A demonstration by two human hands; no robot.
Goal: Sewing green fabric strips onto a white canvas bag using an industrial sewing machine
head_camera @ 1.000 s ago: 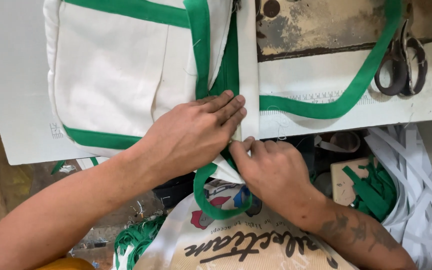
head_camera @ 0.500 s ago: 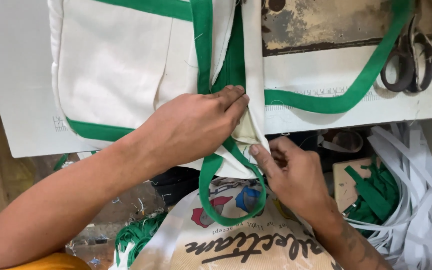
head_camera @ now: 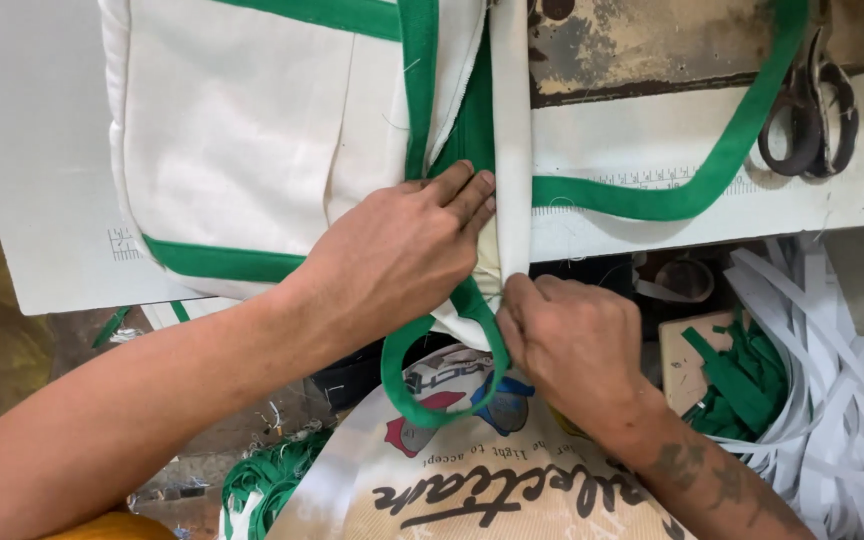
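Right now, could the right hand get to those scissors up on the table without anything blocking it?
Probably yes, though not at once. The right hand is pinching the cream bag's edge, and the scissors lie open on the table, with only the flat green strap between. It would have to let go first.

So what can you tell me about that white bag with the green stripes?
The bag looks like cream cloth edged with green tape. It lies flat on the white table, its lower corner hanging over the edge. A green strap loops down below. The left hand presses on it and the right hand pinches its edge.
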